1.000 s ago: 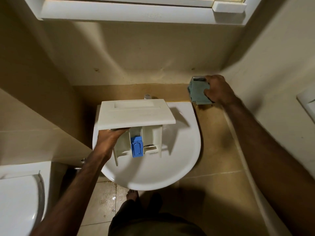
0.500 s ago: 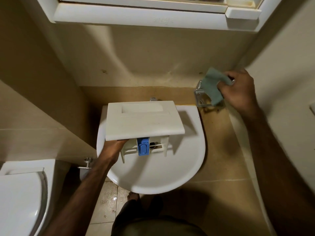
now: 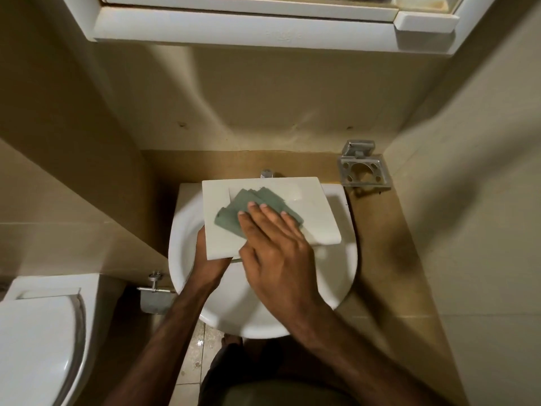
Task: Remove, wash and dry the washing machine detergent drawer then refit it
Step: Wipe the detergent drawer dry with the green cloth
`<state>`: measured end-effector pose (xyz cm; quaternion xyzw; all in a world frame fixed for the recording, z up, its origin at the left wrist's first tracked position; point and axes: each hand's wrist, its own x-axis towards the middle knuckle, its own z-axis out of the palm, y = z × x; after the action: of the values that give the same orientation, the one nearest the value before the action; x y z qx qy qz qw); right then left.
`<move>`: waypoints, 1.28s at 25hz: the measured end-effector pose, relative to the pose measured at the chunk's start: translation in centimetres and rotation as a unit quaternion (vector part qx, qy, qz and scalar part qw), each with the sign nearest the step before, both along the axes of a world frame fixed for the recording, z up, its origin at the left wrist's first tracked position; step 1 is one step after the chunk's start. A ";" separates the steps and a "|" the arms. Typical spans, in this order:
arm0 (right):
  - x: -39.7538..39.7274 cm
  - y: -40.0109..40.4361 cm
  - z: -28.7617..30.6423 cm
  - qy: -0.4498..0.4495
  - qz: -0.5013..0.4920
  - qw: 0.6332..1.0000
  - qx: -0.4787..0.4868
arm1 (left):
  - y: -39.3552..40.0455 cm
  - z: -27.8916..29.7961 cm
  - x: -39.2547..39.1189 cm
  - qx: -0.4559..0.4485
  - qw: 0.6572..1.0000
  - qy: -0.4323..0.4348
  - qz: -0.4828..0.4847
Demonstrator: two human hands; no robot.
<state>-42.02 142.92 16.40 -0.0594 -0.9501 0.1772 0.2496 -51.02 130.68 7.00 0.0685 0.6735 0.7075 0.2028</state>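
The white detergent drawer is held over the white sink, its flat front panel facing up. My left hand grips the drawer from below at its near left corner. My right hand lies on top of the panel with straight fingers, pressing a grey-green cloth flat against it. The drawer's compartments and blue insert are hidden beneath the panel and my hands.
A metal wall holder sits empty at the right of the sink. A tap peeks out behind the drawer. A toilet stands at lower left, a white cabinet overhead, a valve under the sink's left.
My right hand lifted the cloth out of the wall holder and brought it left and down onto the drawer's panel. The drawer stayed in my left hand over the sink.
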 end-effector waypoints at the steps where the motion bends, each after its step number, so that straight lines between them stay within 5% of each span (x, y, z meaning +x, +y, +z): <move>1: 0.2 -0.7 0.1 0.003 0.023 1.000 0.010 | -0.3 -0.3 0.2 -0.018 0.999 -0.036 -0.009; 3: 1.1 -0.6 0.3 0.005 0.078 0.997 0.018 | -1.3 -0.5 0.2 -0.067 0.992 -0.103 -0.033; 6: 2.7 2.6 -0.2 0.016 0.106 0.994 0.003 | -0.5 1.0 -0.1 -0.011 1.000 0.012 0.006; 9: 3.4 7.4 -0.8 0.036 -0.017 0.998 -0.042 | 0.5 2.3 0.0 0.013 0.995 0.094 0.031; 12: 2.8 8.1 -0.6 0.059 -0.081 0.990 -0.102 | 0.4 2.5 0.1 0.028 0.996 0.072 0.035; 15: 2.0 2.1 -0.4 0.059 0.011 0.997 -0.054 | 1.0 2.5 -0.1 0.006 0.998 0.063 0.022; 19: 2.0 0.3 0.1 0.039 0.148 0.988 0.034 | -1.0 1.2 0.6 -0.105 0.986 -0.127 -0.012; 21: 2.7 3.5 -0.2 0.030 0.171 0.982 0.075 | -1.4 1.2 0.7 -0.155 0.983 -0.094 0.006; 25: 3.7 9.7 -1.3 0.053 0.025 0.998 0.001 | 0.3 4.3 0.4 -0.070 0.995 0.029 0.068; 32: 2.4 9.7 1.1 0.162 -0.170 0.969 -0.076 | 1.5 4.2 0.3 -0.044 0.994 0.034 0.091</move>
<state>-39.65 152.63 17.49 -0.2088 -0.8568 0.2110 0.4216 -50.72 132.16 11.22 0.0220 0.7138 0.6902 0.1167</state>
